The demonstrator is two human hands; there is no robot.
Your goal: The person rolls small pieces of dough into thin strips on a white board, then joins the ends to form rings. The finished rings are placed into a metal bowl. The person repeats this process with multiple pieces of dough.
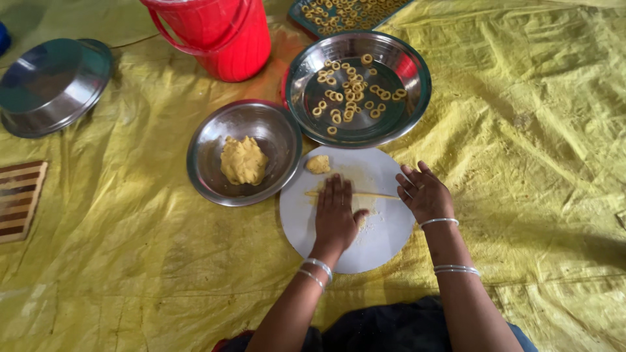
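Edges: round white board (378, 244) touches the small steel bowl (208, 140) on its left rim and lies just under the wide steel dish (417, 98) at its top; open sheet lies to the right and lower left of it.
Surface: crumpled yellow plastic sheet (535, 150) covers the whole ground; red bucket (222, 32), overturned steel plate (52, 85) and tray of rings (345, 13) sit along the far edge, a striped mat (19, 199) at the left.
Dough: thin dough rope (375, 195) lies across the board; a small dough lump (318, 164) sits near the board's top; a bigger dough mass (242, 160) fills the small bowl; dough rings (349, 98) lie in the wide dish.
Left hand (336, 212): flat, fingers spread, palm pressing on the rope.
Right hand (425, 194): fingers loosely curled at the rope's right end, holding nothing that shows.
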